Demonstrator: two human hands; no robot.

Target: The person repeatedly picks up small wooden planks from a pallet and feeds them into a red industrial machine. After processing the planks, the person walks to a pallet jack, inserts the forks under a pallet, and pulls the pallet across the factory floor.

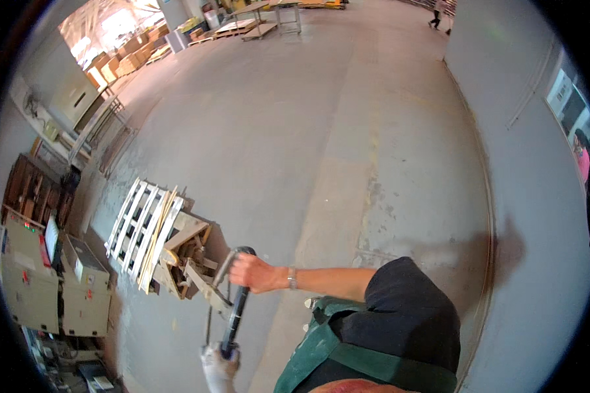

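Observation:
Both my hands are on the black handle point(236, 314) of a pallet jack point(191, 259), which stands to the left of me. My bare right hand point(252, 272) is closed round the upper end of the handle, with a metal watch or bracelet on the wrist. Lower down, my left hand point(219, 368), in a white glove, closes on the other end. The jack's yellowish, worn body sits against a pale slatted pallet point(136, 226). Several thin wooden strips point(158, 237) lie across the pallet's near side. The forks are hidden beneath it.
Grey machine cabinets point(31, 295) and a monitor point(52, 239) stand at the left. Metal racks point(98, 128) line the left wall. Cardboard boxes point(130, 62) and tables point(250, 9) are far off. A grey wall point(524, 164) runs along the right. A person point(438, 13) walks in the distance.

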